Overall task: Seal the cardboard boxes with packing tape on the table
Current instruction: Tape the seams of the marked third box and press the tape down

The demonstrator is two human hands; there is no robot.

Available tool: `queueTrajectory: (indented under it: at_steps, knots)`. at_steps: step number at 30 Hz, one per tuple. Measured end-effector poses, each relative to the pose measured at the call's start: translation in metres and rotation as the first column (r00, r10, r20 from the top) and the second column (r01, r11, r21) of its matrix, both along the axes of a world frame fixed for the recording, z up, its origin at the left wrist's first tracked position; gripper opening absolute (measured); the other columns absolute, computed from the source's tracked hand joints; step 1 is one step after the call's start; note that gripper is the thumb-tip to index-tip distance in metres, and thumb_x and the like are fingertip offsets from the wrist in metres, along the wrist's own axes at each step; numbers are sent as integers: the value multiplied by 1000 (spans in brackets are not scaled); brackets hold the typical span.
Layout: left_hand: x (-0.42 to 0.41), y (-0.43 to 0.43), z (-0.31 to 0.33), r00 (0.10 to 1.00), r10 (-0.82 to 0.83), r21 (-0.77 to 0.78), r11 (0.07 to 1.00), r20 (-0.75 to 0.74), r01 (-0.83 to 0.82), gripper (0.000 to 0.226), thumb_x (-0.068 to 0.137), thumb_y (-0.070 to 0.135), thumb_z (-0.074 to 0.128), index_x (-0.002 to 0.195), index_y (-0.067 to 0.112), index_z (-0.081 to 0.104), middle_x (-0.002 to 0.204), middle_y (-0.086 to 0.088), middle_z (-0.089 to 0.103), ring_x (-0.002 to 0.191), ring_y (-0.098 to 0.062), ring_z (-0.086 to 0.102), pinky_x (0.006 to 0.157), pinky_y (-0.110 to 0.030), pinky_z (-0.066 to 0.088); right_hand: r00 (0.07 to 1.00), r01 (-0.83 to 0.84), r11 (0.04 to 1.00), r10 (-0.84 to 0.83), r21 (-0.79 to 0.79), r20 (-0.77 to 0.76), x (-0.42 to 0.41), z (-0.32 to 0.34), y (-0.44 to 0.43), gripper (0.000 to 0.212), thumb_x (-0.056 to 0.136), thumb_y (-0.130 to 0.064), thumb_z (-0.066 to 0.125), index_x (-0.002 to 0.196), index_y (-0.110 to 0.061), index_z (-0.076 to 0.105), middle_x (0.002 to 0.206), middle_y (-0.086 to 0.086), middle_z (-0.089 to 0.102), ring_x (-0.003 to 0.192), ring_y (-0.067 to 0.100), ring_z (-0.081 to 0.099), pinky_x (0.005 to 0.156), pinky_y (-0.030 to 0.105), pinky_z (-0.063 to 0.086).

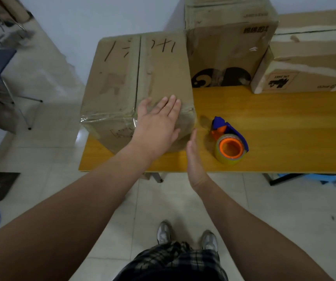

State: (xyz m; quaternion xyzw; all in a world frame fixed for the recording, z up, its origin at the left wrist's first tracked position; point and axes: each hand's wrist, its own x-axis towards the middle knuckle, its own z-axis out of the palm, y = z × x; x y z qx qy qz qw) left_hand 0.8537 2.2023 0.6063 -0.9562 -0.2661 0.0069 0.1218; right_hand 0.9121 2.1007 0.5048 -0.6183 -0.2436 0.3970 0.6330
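Cardboard box (118, 78) under left hand (156, 123) bears scrawl; far box (309, 63) reads UN 3481.

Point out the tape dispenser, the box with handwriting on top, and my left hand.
tape dispenser (231, 149), head view, on the roll's orange core.
box with handwriting (163, 74), head view, on its right top flap.
left hand (157, 122), head view, on the back of the hand.

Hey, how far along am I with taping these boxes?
Done: a clear tape strip crosses the front edge of the near box. In hand: your left hand presses flat there, your right hand open beside the corner; the tape dispenser lies untouched on the table. Left: the top centre seam looks untaped; whether the tall box and low box behind are sealed, I cannot tell.
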Motion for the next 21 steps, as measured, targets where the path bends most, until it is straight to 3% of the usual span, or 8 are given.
queueTrajectory:
  at_steps: [2,5,7,9,11,13,18,21]
  knots:
    - [-1,3,2,1000,-24,-5,1000,2,24,65,98,43,34,151,15,9,159,-1,10,145,-14,15,113,-46,2,998,-36,997,39,-63,49,15,-2,-7,53,103,-30,31,152,-23,10,150,-20,14,138,-6,11,110,15,13]
    - [-2,5,3,999,-47,6,999,-2,47,62,99,42,31,151,17,9,159,-1,10,144,-14,16,112,-45,3,974,-43,986,77,-158,214,53,10,-16,46,97,0,41,141,-14,44,141,-6,46,131,8,43,103,14,33]
    - [-2,5,3,999,-47,-14,999,6,47,61,100,41,30,151,17,9,159,0,10,144,-14,15,112,-44,4,897,-24,977,115,-214,427,74,24,-12,37,97,-2,47,130,-13,57,130,-2,59,111,6,58,94,18,45]
    - [-2,6,2,999,-46,-34,998,24,47,61,100,41,30,151,18,8,159,1,9,145,-13,14,112,-44,3,857,-43,970,159,-240,490,88,36,-2,26,94,-13,58,118,-17,65,118,-3,66,106,9,62,95,35,51]
    - [-2,7,2,998,-54,-29,998,33,55,60,100,41,29,151,18,8,159,1,9,145,-12,13,112,-44,4,854,-74,955,209,-286,476,92,43,7,16,88,-18,68,99,-29,63,104,-4,68,102,15,63,93,44,51]
    - [-3,8,2,997,-57,-34,998,47,59,61,100,42,30,151,18,9,159,1,9,145,-12,14,112,-44,3,833,-90,949,238,-301,500,89,50,13,26,84,-21,72,87,-38,52,97,-6,65,97,15,63,89,41,53]
    - [-6,11,-3,990,-70,-65,995,125,78,60,94,42,44,147,17,31,153,-1,29,140,-15,31,106,-42,5,822,-76,957,219,-280,525,81,53,20,29,84,-21,72,101,-25,50,104,-8,63,99,11,62,84,29,54]
    - [-6,10,-4,984,-71,-67,994,162,83,60,88,39,56,140,12,44,146,-6,42,132,-20,44,104,-43,10,853,-94,950,230,-297,468,80,46,24,36,83,-19,73,107,-27,47,116,-5,63,109,12,60,92,33,53]
